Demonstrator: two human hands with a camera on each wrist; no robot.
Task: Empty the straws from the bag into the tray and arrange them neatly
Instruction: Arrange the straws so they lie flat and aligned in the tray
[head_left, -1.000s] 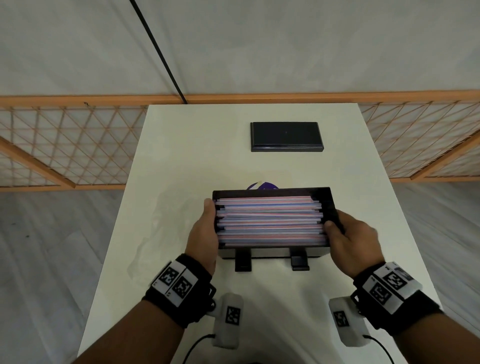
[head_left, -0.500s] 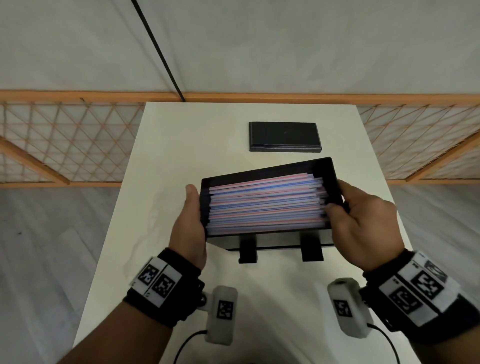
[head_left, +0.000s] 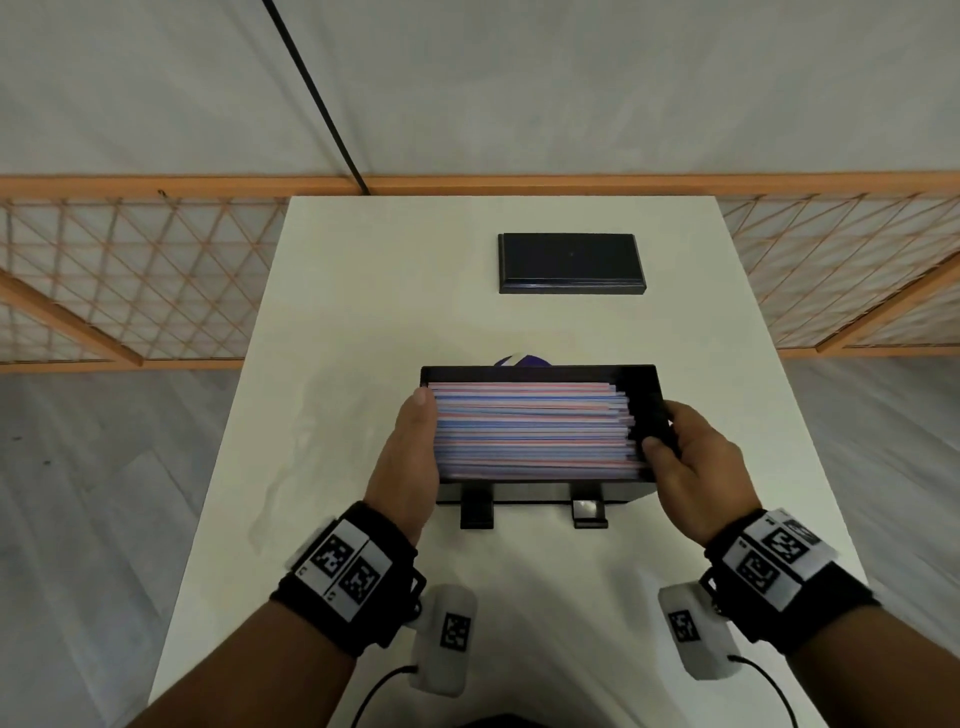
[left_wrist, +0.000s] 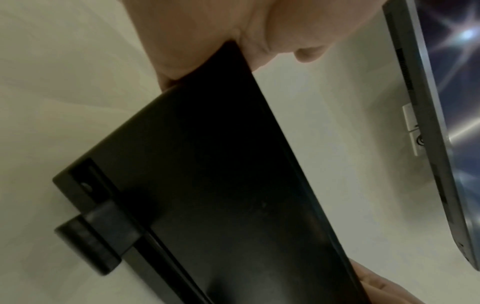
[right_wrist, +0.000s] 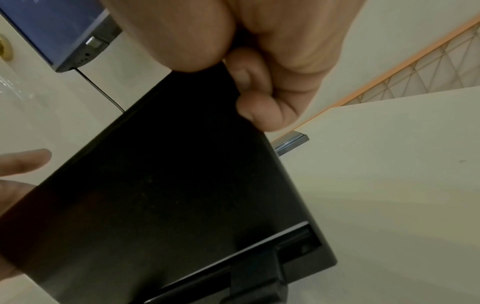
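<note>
Two hands hold a black tray just above the white table, near its middle, with the tray's two short black feet pointing toward 6 o'clock. The left hand clasps the tray's end at 9 o'clock: its thumb lies along the top edge by the straw ends, and in the left wrist view the fingers curl under the tray's dark underside. The right hand grips the end at 3 o'clock, thumb hooked over the rim into the tray and fingers folded together beneath it, as the right wrist view shows.

Many pink, blue and white straws lie side by side inside the tray, running from 9 to 3 o'clock in a fairly even stack; their ends at 3 o'clock are slightly staggered and stop short of the tray's wall there, leaving a bare dark strip. A bit of purple and white peeks out behind the tray's edge at 12 o'clock; I cannot tell what it is. Farther toward 12 o'clock, well apart from the tray, a flat black rectangular lid-like piece lies on the table. Beyond the table stands an orange lattice fence.
</note>
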